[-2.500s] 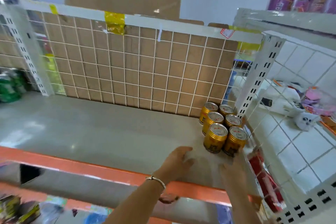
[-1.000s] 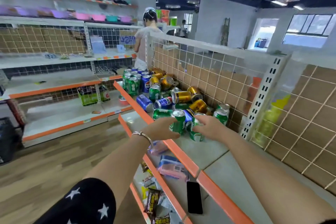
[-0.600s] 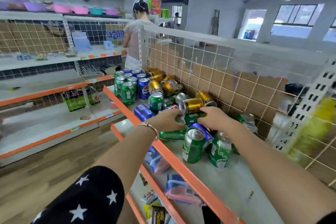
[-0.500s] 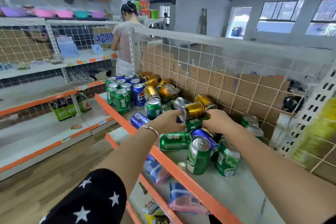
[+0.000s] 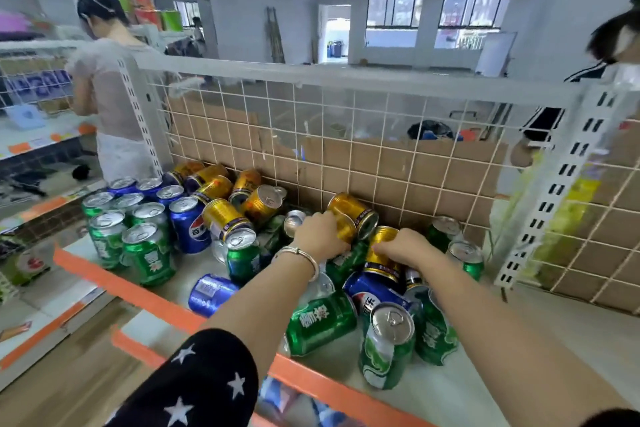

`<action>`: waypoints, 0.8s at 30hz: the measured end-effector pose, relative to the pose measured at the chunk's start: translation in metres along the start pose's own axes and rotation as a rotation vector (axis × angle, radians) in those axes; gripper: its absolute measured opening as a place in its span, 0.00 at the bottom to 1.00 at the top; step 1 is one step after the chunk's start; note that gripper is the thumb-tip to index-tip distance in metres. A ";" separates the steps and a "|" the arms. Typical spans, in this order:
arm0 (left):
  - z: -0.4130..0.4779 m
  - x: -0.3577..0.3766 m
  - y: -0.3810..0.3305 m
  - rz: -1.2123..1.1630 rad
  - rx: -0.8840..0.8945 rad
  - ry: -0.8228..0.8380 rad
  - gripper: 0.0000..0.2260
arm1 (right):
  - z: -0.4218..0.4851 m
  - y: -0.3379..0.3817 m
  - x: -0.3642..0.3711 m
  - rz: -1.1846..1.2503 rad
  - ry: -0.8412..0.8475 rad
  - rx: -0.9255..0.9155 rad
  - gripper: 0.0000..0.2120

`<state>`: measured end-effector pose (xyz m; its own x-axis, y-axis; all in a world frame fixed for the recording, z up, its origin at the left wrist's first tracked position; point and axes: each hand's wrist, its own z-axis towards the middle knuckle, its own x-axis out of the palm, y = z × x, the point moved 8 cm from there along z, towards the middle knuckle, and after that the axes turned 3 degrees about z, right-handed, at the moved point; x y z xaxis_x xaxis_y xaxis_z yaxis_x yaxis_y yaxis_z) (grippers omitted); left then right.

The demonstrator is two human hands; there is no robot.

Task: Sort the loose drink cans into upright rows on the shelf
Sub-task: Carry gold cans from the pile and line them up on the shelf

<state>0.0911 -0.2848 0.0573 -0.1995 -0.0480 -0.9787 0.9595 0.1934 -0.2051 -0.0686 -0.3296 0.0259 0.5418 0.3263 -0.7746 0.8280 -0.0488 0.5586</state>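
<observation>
Closest to me, my star-print sleeve (image 5: pixel 194 388) crosses the orange lip (image 5: pixel 138 291) of the shelf (image 5: pixel 571 333). Just behind the lip the loose heap begins. One green can (image 5: pixel 386 347) leans near upright, a second green can (image 5: pixel 320 322) lies on its side under my left forearm, and a blue can (image 5: pixel 211 293) lies on its side. Deeper in, tumbled cans crowd both hands. My left hand (image 5: pixel 320 236) curls over a gold can (image 5: pixel 346 228), and my right hand (image 5: pixel 405 248) grips another gold can (image 5: pixel 381 255) atop the heap. At the left stand the sorted rows; I count five upright green cans (image 5: pixel 147 251) and four upright blue cans (image 5: pixel 188 224). Behind them loose gold ones are piled against the wire grid (image 5: pixel 346 135), which is backed with cardboard (image 5: pixel 398 170). Beyond it are two people: one at the far left (image 5: pixel 110 97) and one at the right edge (image 5: pixel 613 35).
</observation>
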 end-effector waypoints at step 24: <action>0.012 0.037 0.007 -1.427 -0.225 0.370 0.20 | -0.002 0.008 -0.003 0.939 -0.019 -0.116 0.20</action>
<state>0.0928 -0.2970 0.0197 -0.9911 -0.0837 0.1038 -0.1265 0.3434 -0.9306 -0.0635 -0.3292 0.0335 0.9826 0.1859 0.0032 0.0327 -0.1896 0.9813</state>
